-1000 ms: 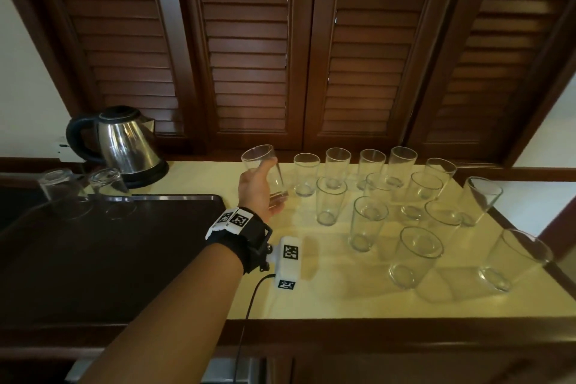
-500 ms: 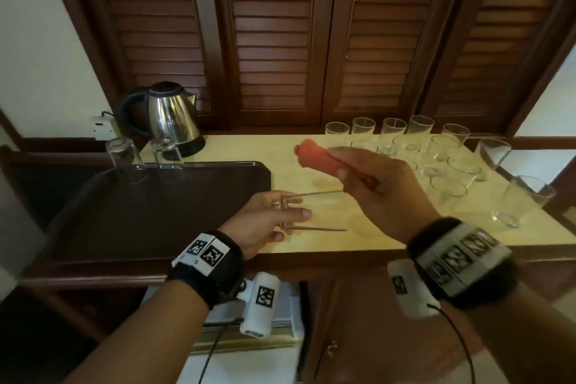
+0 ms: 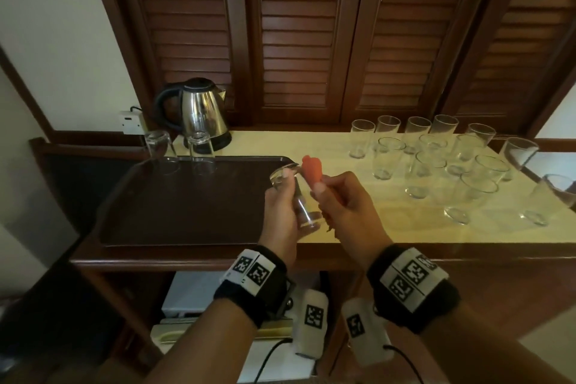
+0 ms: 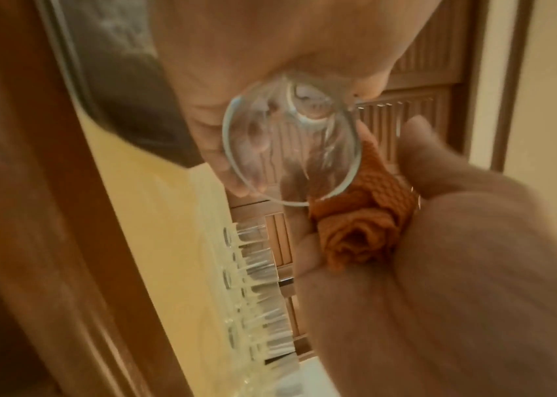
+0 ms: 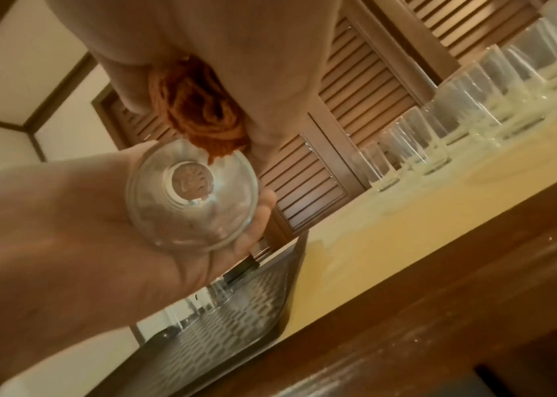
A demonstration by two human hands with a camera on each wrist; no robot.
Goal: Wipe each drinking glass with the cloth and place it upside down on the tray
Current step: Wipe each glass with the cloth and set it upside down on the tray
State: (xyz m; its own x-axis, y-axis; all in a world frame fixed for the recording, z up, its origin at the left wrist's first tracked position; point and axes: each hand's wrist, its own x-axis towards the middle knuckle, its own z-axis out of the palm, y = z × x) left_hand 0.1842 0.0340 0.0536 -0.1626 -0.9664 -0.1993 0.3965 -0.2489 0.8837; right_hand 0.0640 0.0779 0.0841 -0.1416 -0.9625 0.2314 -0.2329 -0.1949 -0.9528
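Head view: my left hand point(image 3: 280, 215) wraps fingers round a glass point(image 3: 296, 196), tilted, above the counter at the tray's point(image 3: 187, 227) 3 o'clock edge. Right hand point(image 3: 346, 206) pinches the orange cloth point(image 3: 311, 169), touching the rim.

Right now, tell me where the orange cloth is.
In the head view, the orange cloth is pinched in the right hand, beside the glass held by the left hand.
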